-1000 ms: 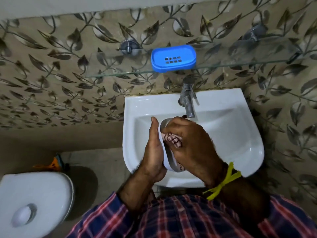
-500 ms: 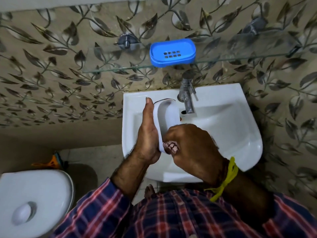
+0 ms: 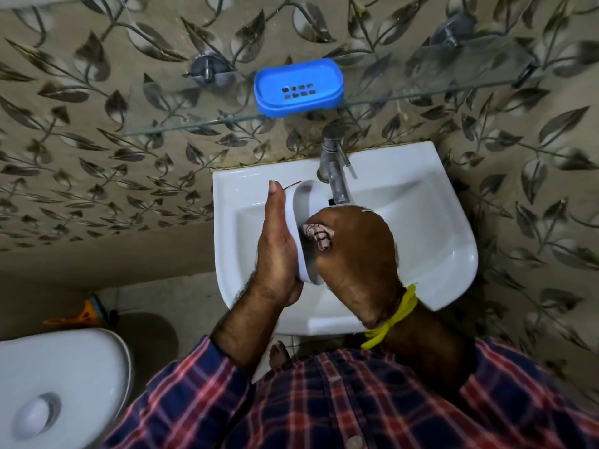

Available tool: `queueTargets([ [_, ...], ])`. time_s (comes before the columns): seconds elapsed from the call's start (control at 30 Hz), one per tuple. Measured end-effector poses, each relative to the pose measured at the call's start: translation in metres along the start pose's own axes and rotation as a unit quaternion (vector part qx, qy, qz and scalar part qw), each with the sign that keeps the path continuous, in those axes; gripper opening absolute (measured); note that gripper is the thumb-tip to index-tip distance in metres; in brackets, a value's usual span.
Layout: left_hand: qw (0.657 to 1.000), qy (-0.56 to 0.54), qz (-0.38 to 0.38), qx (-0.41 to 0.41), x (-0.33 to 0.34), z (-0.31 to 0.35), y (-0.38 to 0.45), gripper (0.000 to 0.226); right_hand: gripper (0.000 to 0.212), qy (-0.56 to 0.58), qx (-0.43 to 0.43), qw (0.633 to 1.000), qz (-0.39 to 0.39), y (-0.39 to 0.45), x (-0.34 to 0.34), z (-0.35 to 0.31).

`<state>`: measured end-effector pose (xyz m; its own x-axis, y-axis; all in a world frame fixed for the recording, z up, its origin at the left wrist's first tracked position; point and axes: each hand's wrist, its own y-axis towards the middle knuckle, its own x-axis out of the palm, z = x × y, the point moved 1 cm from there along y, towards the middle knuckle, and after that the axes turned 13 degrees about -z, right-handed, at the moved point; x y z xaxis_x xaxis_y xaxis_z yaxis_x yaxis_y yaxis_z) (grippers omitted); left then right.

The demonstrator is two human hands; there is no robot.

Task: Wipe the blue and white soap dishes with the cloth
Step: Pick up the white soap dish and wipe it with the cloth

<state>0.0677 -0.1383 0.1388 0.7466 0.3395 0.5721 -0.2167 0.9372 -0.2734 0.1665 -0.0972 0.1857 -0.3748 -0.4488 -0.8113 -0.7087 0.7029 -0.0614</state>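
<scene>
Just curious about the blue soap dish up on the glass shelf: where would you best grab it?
Probably by the long sides of the blue soap dish, reaching from the front over the tap. It lies flat near the glass shelf edge, wall behind.

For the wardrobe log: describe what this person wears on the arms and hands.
Both hands, left hand and right hand, are bare, no gloves. A knotted yellow band circles the right wrist. Plaid shirt sleeves in navy, red and white are pushed up the forearms.
</scene>
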Motion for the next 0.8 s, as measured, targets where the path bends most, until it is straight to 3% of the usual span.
queueTargets([
  [0.13,0.999,0.003,0.031,0.024,0.001,0.002,0.0,0.072,0.015,-0.04,0.013,0.998,-0.046,-0.011,0.003,0.004],
  [0.23,1.0,0.008,0.001,0.015,0.008,-0.003,0.003,0.07,0.009,-0.025,0.03,0.998,0.045,0.001,-0.001,0.001],
  [0.3,0.999,-0.006,-0.022,0.022,0.01,-0.004,0.002,0.069,0.012,0.009,-0.009,0.995,0.102,0.01,-0.009,-0.007],
  [0.4,0.999,-0.006,-0.023,0.039,0.01,-0.003,-0.001,0.065,0.016,0.017,-0.044,0.997,0.058,0.012,-0.016,-0.005],
  [0.53,0.999,0.017,0.001,0.034,0.016,-0.005,0.0,0.063,0.019,0.035,-0.048,0.991,0.117,0.016,-0.022,-0.009],
  [0.6,0.999,0.002,-0.003,0.037,0.014,-0.001,0.002,0.066,0.024,0.051,-0.107,0.989,0.083,0.014,-0.021,-0.01],
  [0.67,0.999,-0.009,-0.017,0.03,0.013,0.0,0.001,0.07,0.022,0.028,-0.093,0.995,0.032,0.012,-0.019,-0.003],
  [0.73,1.0,-0.003,-0.009,0.018,0.018,-0.002,-0.002,0.068,0.016,0.011,-0.036,0.997,0.07,0.013,-0.018,0.003],
  [0.8,1.0,0.008,0.004,0.008,0.021,-0.006,-0.004,0.066,0.014,0.027,-0.037,0.99,0.131,0.015,-0.017,0.0],
])
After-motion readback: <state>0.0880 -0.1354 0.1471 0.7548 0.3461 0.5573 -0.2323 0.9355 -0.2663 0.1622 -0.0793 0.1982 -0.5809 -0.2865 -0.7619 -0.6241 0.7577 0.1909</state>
